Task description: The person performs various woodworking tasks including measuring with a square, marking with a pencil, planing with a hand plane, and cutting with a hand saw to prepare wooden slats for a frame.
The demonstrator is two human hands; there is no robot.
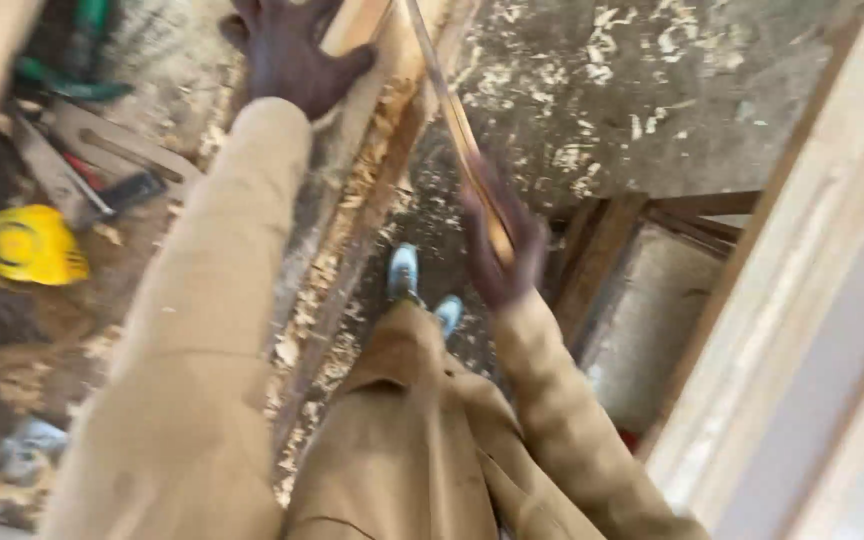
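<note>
At the far left, a cluttered wooden workbench (pixel 142 120) carries a round yellow plastic tool housing (pixel 30 245), lying near the bench's left end among sawdust, and just right of it a flat grey metal saw-like blade with a dark handle (pixel 87 180), beside some green-handled tools (pixel 72 60) near the top edge; no bin, box or other vessel can be made out among them, and the blur hides finer detail. Further right, the left hand (pixel 292 55), at the end of a tan sleeve, lies flat with fingers spread on the pale wooden board (pixel 372 60) that runs along the bench's near edge, pressing on it rather than closing round it. Curled wood shavings (pixel 352 240) lie heaped along that edge and scatter down onto the grey concrete floor (pixel 652 90). Below, between the arms, two light blue shoes (pixel 422 290) stand on the floor. To their right, the right hand (pixel 502 255) is closed around the lower end of a long thin strip of pale wood (pixel 452 110), which slants up and to the left towards the board; motion blur softens the fingers. Right of that hand stands a dark brown wooden frame (pixel 632 250), and at the far right a broad pale timber frame (pixel 802 300) crosses the view diagonally.
</note>
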